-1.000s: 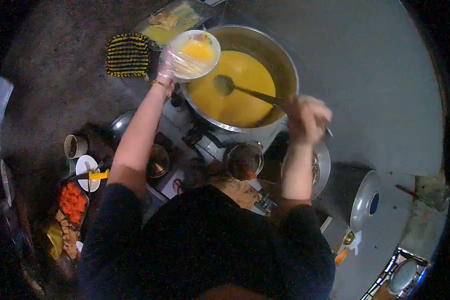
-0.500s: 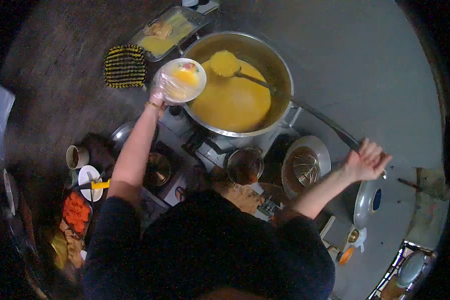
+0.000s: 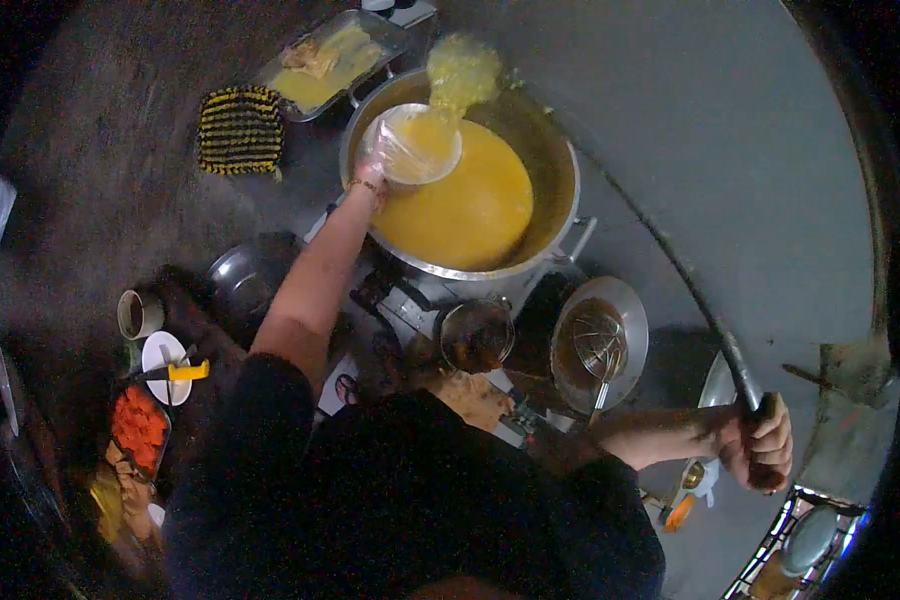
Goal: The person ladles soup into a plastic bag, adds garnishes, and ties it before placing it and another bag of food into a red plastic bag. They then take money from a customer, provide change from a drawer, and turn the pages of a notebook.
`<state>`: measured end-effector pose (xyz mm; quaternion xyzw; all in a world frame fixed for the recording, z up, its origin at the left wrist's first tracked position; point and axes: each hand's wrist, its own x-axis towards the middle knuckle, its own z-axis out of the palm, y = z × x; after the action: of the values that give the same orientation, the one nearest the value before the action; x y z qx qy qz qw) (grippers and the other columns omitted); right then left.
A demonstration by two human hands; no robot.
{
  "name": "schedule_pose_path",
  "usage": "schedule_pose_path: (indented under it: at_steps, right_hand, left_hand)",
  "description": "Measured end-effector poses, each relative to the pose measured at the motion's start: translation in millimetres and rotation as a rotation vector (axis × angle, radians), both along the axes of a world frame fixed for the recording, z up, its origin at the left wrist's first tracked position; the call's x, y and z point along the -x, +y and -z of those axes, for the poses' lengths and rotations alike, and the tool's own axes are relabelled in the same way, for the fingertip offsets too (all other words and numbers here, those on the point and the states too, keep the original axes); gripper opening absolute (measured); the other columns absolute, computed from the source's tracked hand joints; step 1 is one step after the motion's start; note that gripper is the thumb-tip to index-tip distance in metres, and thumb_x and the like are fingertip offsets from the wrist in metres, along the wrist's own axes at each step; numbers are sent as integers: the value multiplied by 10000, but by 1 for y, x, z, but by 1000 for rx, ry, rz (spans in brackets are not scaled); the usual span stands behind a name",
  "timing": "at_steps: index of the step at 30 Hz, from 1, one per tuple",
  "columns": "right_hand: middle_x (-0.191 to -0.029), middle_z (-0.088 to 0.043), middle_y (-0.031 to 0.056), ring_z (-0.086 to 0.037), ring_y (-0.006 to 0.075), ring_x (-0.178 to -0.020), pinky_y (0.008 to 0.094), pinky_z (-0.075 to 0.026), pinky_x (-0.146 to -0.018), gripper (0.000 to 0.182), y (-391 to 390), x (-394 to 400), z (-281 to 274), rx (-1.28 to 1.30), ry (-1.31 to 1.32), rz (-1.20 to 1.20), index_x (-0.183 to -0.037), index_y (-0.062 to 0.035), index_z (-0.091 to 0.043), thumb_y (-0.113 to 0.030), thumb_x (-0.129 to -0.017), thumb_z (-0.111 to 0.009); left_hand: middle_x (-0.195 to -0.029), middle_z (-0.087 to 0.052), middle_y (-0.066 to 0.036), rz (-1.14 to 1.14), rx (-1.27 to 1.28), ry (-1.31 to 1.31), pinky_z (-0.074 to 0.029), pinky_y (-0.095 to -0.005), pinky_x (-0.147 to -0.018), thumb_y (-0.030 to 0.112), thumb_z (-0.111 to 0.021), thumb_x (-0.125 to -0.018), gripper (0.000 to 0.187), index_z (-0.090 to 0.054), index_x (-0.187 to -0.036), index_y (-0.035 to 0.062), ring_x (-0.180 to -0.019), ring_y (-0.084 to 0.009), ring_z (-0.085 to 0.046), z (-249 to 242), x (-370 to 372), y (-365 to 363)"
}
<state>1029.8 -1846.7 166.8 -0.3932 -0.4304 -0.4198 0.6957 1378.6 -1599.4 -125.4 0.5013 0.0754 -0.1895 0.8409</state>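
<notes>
My left hand point(image 3: 375, 155), in a clear plastic covering, holds a white bowl point(image 3: 448, 165) over the left side of a large metal pot point(image 3: 562, 215) of yellow liquid point(image 3: 470, 215). At the far right my right hand point(image 3: 758, 445) is wrapped round the handle end of a long ladle point(image 3: 660, 235). The ladle's head is raised above the pot's far rim, and a blurred yellow mass point(image 3: 462, 72) spills from it down toward the bowl. The bowl is tilted, its contents blurred by motion.
A tray with yellow liquid point(image 3: 320, 85) and a black-and-yellow knitted pad point(image 3: 240, 130) lie left of the pot. Nearer me are a pan point(image 3: 638, 345) with a whisk point(image 3: 598, 345), a small pot point(image 3: 477, 335), a yellow-handled knife point(image 3: 188, 371) and orange pieces point(image 3: 139, 425).
The ladle head has risen out of the pot, and my right hand has moved down and nearer. My left hand and the bowl have shifted right, further over the pot.
</notes>
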Motion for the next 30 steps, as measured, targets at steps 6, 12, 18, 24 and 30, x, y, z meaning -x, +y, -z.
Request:
schedule_pose_path:
  at_steps: [6,12,18,24,30]
  right_hand:
    - [-528,-472,36,-441,176,-446,314,-359,-431,185,21,-70,64,232,219,478,-628,-88,-533,-226,-746,-496]
    - [-529,-442,36,-403,150,-462,279,-342,-471,217,-1,-181,217,-120,646,420,-611,-81,-440,-100,-770,-586]
    - [-456,-228,-38,-213,94,-404,260,-205,-415,360,-23,-132,129,-632,756,498,-557,-156,-305,-223,-859,-490]
    - [-425,-216,-21,-184,101,-401,268,-169,-445,480,-43,-61,64,-472,472,490,-465,-192,-236,-307,-896,-413]
    - [-432,-224,-11,-191,106,-399,270,-205,-453,450,-52,-16,21,-288,251,173,-478,-180,-245,-265,-892,-401]
  left_hand:
    - [-1261,-467,-40,-36,122,-2,-419,-342,-916,559,-347,-869,618,-380,-1297,114,-1118,-181,-480,39,-33,21]
    - [-1247,-486,-45,-73,-85,-27,-441,-317,-872,573,-423,-835,652,-378,-1304,122,-1096,-184,-505,-27,-4,64]
    - [-1142,-519,-73,-235,-225,-171,-454,-292,-819,478,-459,-868,577,-448,-1236,33,-988,-149,-521,92,-66,126]
    - [-1171,-501,-54,-182,-216,-32,-452,-290,-840,466,-466,-868,545,-403,-1275,109,-1031,-155,-512,34,-4,101]
    - [-1248,-466,-67,-74,-184,13,-484,-301,-823,475,-396,-889,526,-387,-1285,128,-1079,-190,-512,-6,18,43]
